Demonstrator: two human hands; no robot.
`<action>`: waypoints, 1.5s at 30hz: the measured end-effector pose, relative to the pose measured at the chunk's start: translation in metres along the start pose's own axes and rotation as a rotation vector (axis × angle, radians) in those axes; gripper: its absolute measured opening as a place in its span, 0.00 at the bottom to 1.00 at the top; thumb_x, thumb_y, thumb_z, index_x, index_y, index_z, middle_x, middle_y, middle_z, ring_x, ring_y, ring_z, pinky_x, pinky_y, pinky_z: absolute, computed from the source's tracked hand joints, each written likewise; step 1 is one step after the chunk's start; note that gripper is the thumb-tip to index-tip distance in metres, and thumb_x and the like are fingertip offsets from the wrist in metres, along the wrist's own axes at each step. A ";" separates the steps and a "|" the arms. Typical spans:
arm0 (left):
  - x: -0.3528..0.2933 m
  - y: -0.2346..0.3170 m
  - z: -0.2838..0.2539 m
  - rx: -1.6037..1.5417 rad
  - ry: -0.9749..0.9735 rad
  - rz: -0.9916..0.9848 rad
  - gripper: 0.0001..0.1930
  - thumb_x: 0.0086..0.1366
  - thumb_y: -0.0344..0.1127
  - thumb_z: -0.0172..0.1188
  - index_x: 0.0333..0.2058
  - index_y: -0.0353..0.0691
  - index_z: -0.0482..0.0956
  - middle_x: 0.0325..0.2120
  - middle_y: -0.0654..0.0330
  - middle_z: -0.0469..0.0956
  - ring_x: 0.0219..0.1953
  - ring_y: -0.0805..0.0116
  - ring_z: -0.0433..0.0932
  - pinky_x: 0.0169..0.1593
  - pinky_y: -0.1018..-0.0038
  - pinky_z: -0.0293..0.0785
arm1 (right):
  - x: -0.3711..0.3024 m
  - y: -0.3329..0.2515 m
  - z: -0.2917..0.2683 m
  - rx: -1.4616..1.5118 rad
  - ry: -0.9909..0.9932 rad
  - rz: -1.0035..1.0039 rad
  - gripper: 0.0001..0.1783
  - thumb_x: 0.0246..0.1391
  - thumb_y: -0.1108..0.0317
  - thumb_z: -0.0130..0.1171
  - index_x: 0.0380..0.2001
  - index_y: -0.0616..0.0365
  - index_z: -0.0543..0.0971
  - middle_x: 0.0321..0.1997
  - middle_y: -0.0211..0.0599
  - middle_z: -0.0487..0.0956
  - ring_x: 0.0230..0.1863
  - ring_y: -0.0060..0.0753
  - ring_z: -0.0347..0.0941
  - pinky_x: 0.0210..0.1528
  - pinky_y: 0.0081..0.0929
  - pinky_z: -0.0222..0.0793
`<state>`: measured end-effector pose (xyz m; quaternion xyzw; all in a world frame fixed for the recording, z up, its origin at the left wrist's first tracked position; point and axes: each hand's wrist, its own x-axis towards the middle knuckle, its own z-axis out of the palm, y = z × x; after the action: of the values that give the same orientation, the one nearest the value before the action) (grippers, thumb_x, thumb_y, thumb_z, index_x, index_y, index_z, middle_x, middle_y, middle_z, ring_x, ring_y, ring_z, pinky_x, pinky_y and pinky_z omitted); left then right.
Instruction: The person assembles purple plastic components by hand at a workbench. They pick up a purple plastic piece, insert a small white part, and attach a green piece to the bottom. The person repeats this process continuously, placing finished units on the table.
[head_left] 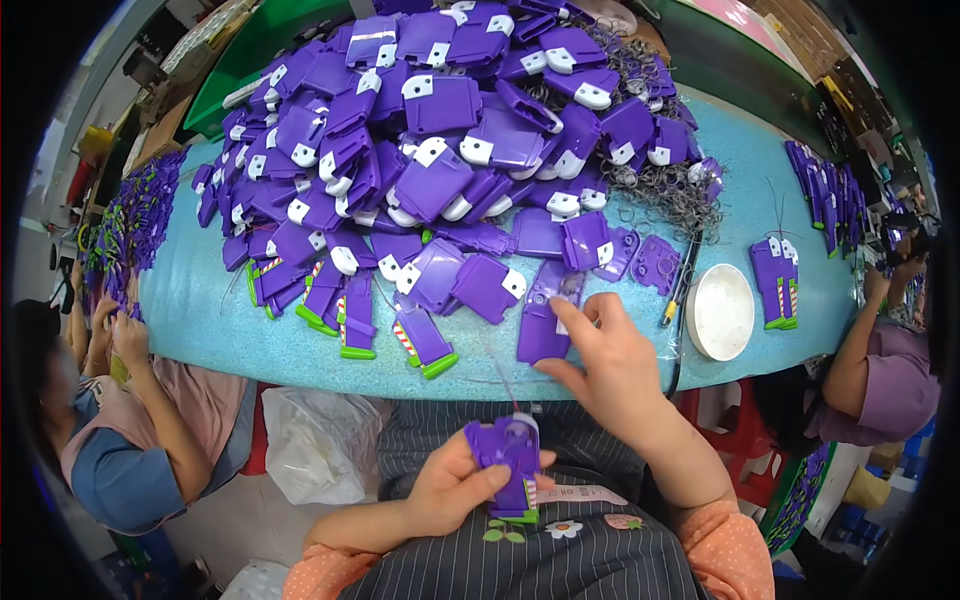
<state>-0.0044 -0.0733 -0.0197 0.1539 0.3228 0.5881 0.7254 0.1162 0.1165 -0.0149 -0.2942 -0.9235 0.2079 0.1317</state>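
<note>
Above my lap, my left hand (455,490) is closed round a purple plastic shell (512,450) with a green end and a red-and-white striped edge. A thin wire rises from the shell's top. At the table's near edge, my right hand (610,360) reaches over a flat purple plastic panel (542,325), thumb and forefinger apart at its right side. I see nothing held between those fingertips. Left of the panel lie several green-ended purple shells (424,340). Beyond them rises a big heap of purple panels with white corner pieces (435,190).
Tangled dark wire rings (655,195) lie beside the heap. A white bowl (720,312) and a yellow-and-black tool (680,285) with a cable are to the right, near a pair of finished-looking purple shells (775,280). Co-workers (150,420) sit at both sides. A plastic bag (320,440) hangs below the table.
</note>
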 end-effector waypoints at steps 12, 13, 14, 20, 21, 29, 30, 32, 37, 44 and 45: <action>0.009 -0.005 0.004 0.045 0.080 -0.181 0.24 0.65 0.22 0.43 0.59 0.35 0.51 0.53 0.46 0.66 0.52 0.60 0.71 0.55 0.67 0.68 | -0.001 0.007 -0.001 0.035 0.005 0.011 0.42 0.31 0.62 0.72 0.54 0.56 0.66 0.52 0.50 0.64 0.45 0.47 0.69 0.39 0.34 0.70; 0.008 -0.005 0.006 0.059 0.077 -0.172 0.24 0.65 0.22 0.43 0.59 0.34 0.51 0.53 0.46 0.66 0.52 0.60 0.71 0.55 0.67 0.68 | 0.000 0.008 0.007 0.027 0.040 0.034 0.43 0.31 0.62 0.72 0.54 0.55 0.66 0.52 0.51 0.64 0.46 0.49 0.68 0.40 0.35 0.70; 0.007 -0.004 0.008 0.072 0.075 -0.162 0.24 0.65 0.22 0.43 0.59 0.34 0.51 0.53 0.46 0.66 0.52 0.59 0.71 0.55 0.66 0.68 | 0.001 0.008 0.011 0.018 0.075 0.057 0.43 0.30 0.61 0.72 0.54 0.54 0.66 0.52 0.51 0.64 0.48 0.50 0.67 0.41 0.35 0.70; 0.004 -0.003 0.011 0.075 0.080 -0.183 0.24 0.65 0.22 0.44 0.59 0.33 0.51 0.52 0.46 0.66 0.52 0.59 0.71 0.56 0.66 0.67 | 0.000 0.011 0.005 0.036 0.039 0.072 0.35 0.30 0.61 0.73 0.45 0.57 0.70 0.53 0.50 0.64 0.48 0.51 0.67 0.41 0.36 0.70; 0.003 -0.005 0.012 0.078 0.085 -0.159 0.23 0.65 0.21 0.44 0.58 0.34 0.52 0.52 0.45 0.67 0.51 0.59 0.72 0.55 0.66 0.69 | 0.001 0.009 0.004 0.052 0.070 0.048 0.29 0.33 0.64 0.71 0.40 0.59 0.71 0.48 0.49 0.67 0.44 0.50 0.70 0.40 0.34 0.70; 0.003 -0.012 0.010 0.103 0.074 -0.080 0.24 0.63 0.19 0.44 0.58 0.34 0.53 0.50 0.51 0.69 0.50 0.66 0.72 0.53 0.71 0.71 | -0.069 -0.007 -0.022 1.275 -0.131 0.289 0.10 0.49 0.78 0.60 0.36 0.61 0.73 0.38 0.38 0.71 0.36 0.24 0.71 0.28 0.20 0.68; 0.005 -0.014 0.010 0.113 0.057 -0.095 0.25 0.63 0.19 0.45 0.58 0.34 0.53 0.50 0.52 0.69 0.50 0.67 0.72 0.53 0.71 0.70 | -0.071 -0.007 -0.023 1.245 -0.233 0.226 0.11 0.49 0.78 0.59 0.38 0.61 0.73 0.39 0.37 0.71 0.37 0.20 0.70 0.28 0.18 0.68; 0.007 -0.017 0.008 0.133 0.023 -0.124 0.26 0.62 0.18 0.45 0.58 0.34 0.52 0.50 0.54 0.68 0.50 0.69 0.71 0.54 0.72 0.69 | -0.068 -0.007 -0.017 1.171 -0.222 0.156 0.14 0.49 0.78 0.59 0.41 0.63 0.73 0.45 0.40 0.69 0.33 0.17 0.70 0.27 0.13 0.67; 0.011 -0.011 0.016 0.256 0.085 -0.147 0.24 0.60 0.19 0.49 0.55 0.32 0.57 0.41 0.55 0.74 0.44 0.70 0.76 0.46 0.75 0.75 | -0.061 -0.011 -0.004 1.301 -0.336 0.383 0.14 0.49 0.79 0.59 0.41 0.65 0.73 0.51 0.43 0.66 0.28 0.14 0.70 0.24 0.12 0.67; 0.013 -0.011 0.009 0.378 0.031 -0.165 0.22 0.64 0.25 0.48 0.56 0.32 0.55 0.45 0.51 0.71 0.46 0.69 0.74 0.47 0.75 0.72 | -0.065 -0.019 0.003 1.252 -0.225 0.374 0.17 0.49 0.80 0.58 0.44 0.67 0.69 0.51 0.46 0.65 0.30 0.21 0.74 0.26 0.14 0.71; 0.015 -0.007 0.009 0.377 0.012 -0.219 0.23 0.66 0.26 0.46 0.57 0.32 0.53 0.49 0.49 0.68 0.49 0.68 0.73 0.50 0.75 0.71 | -0.067 -0.021 0.002 1.269 -0.204 0.393 0.19 0.49 0.80 0.58 0.46 0.66 0.67 0.51 0.46 0.65 0.30 0.22 0.75 0.26 0.14 0.72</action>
<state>0.0079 -0.0598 -0.0216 0.2474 0.4461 0.4358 0.7415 0.1580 0.0602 -0.0154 -0.3014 -0.5592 0.7574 0.1510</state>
